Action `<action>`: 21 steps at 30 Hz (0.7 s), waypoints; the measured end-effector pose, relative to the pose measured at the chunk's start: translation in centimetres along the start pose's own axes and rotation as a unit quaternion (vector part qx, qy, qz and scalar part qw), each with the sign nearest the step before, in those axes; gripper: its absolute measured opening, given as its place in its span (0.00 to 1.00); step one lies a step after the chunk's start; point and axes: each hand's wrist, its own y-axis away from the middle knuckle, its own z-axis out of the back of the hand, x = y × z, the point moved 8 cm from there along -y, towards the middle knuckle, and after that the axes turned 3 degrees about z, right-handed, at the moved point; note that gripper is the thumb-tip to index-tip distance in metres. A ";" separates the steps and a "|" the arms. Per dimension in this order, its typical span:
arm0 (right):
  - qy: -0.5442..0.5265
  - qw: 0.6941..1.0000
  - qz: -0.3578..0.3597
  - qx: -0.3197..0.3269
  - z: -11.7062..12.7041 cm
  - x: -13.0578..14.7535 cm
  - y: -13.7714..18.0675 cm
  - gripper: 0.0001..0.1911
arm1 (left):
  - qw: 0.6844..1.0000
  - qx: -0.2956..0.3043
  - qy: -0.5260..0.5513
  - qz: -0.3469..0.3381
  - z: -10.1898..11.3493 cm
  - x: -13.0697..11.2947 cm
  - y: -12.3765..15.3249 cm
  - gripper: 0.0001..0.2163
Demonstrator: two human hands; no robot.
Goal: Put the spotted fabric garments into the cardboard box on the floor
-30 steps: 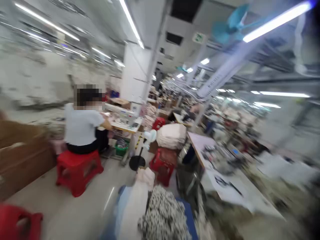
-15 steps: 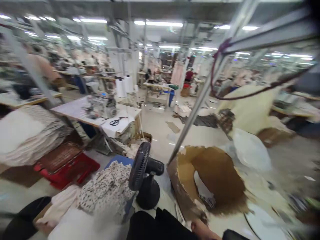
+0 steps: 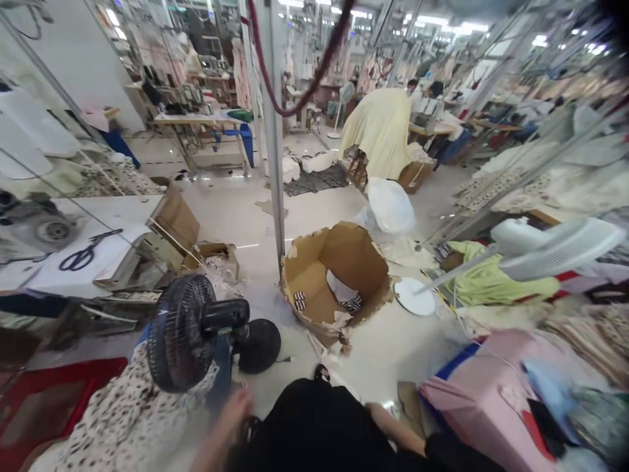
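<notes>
Head view is now swinging onto a torn cardboard box at twelve o'clock, striped cloth lying inside; left hand is hanging open, right hand's state cannot be told.

And here's the torn cardboard box on the floor, right in the middle of things, with striped cloth lying inside it! Hard against its left side, a metal pole goes up. Further left, a smaller box sits on the floor, and past that comes the worktop with scissors on it. In front of the box and to the left stands a fan, a heap of cloth just beyond it. Behind the box, a plastic bag; to its right, a round fan base; front right, a wrapped bundle.
</notes>
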 end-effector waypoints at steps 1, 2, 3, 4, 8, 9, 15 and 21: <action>-0.007 1.000 0.012 0.009 0.6 -0.4 -1.1 0.04 | 1.000 0.017 -0.004 -0.004 -1.5 -0.8 -0.5 0.08; -0.016 1.000 0.022 0.011 1.5 -0.7 -2.3 0.05 | 0.999 0.034 -0.007 -0.014 -3.0 -2.0 -1.0 0.07; -0.027 0.999 0.030 0.007 2.5 -1.1 -3.3 0.06 | 0.998 0.048 -0.011 -0.027 -4.7 -3.5 -1.5 0.07; -0.039 0.999 0.036 0.002 3.6 -1.5 -4.3 0.07 | 0.997 0.060 -0.016 -0.041 -6.4 -5.1 -1.8 0.06; -0.087 0.996 0.028 -0.022 8.0 -4.0 -6.4 0.07 | 0.991 0.103 -0.053 -0.068 -13.8 -10.0 -1.7 0.06; -0.099 0.994 0.021 -0.029 9.0 -4.7 -6.6 0.06 | 0.989 0.112 -0.067 -0.066 -15.3 -10.6 -1.3 0.05; -0.198 0.979 -0.031 -0.034 10.9 -8.9 -6.0 0.08 | 0.978 0.117 -0.175 0.002 -17.9 -9.6 0.5 0.03; -0.337 0.939 -0.054 -0.028 8.6 -9.2 -7.2 0.08 | 0.949 0.072 -0.304 0.049 -14.4 -9.4 -1.6 0.04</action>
